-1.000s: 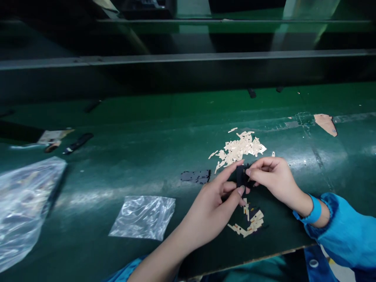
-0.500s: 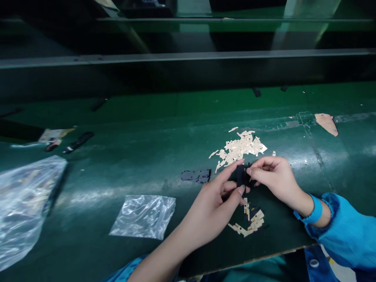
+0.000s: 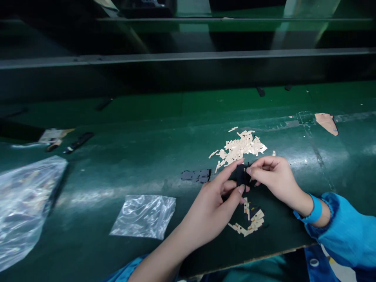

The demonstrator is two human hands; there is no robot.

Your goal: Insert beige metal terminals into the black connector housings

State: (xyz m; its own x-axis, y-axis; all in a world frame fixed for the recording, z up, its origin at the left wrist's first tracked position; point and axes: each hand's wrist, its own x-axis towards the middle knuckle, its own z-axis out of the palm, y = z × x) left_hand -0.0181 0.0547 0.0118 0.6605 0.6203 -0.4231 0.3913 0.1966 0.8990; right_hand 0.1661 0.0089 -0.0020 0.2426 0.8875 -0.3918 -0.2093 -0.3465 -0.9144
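A small black flat piece (image 3: 241, 175) is held by its ends between the thumb and fingers of my left hand (image 3: 219, 203). My right hand (image 3: 272, 174) is pinched at the right side of that piece; whatever lies between its fingertips is too small to make out. Just beyond my fingers lies a heap of small cream-coloured flat pieces (image 3: 242, 147). More cream strips (image 3: 255, 224) lie below my hands, near the table's front edge. A dark grey perforated sheet (image 3: 196, 176) rests left of my left hand's fingers.
A clear plastic bag (image 3: 143, 216) lies left of my left forearm, and a larger filled bag (image 3: 26, 203) is at the far left. Dark strips (image 3: 78, 142) are scattered farther back. A tan scrap (image 3: 327, 123) sits at the right. A dark ledge (image 3: 188, 72) runs behind the green table.
Both hands stay almost in place around the black piece, which is turned very slightly. Several dark strips at the back have shifted a little to the right.
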